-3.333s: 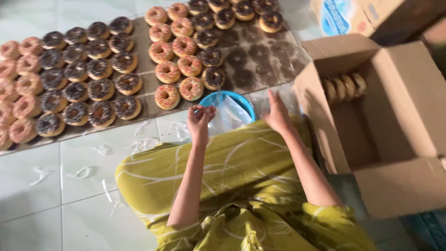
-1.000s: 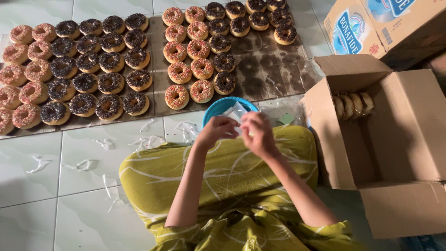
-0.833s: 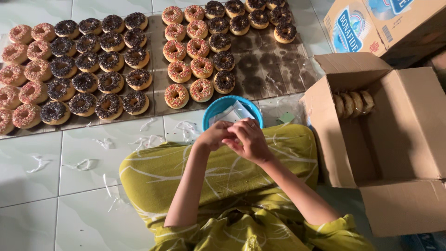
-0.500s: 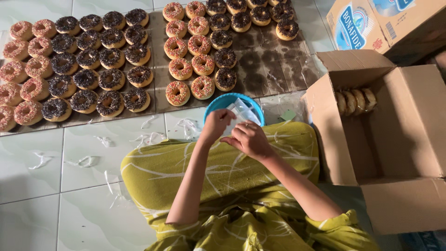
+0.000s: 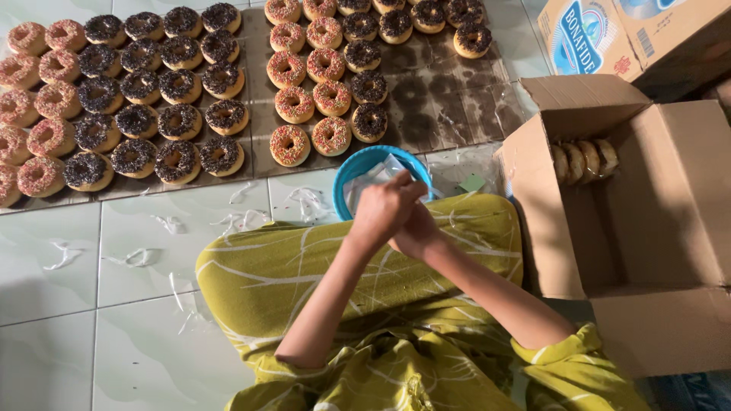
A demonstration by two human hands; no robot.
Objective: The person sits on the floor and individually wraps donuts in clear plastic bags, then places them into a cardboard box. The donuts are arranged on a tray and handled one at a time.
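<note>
A home-style doughnut packing spot on a pale tiled floor (image 5: 68, 304) is suggested: rows of chocolate- and sprinkle-topped ring doughnuts (image 5: 183, 114) are laid on brown cardboard sheets (image 5: 449, 99), with an open brown cardboard box (image 5: 670, 228) at right.

Bowl (image 5: 344, 173) between doughnut trays (image 5: 449, 106) ahead and lap; open box (image 5: 685, 198) right.

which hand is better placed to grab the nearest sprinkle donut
Left, probably. The left hand lies over the right hand by the blue bowl, nearer the sprinkle donut.
</note>
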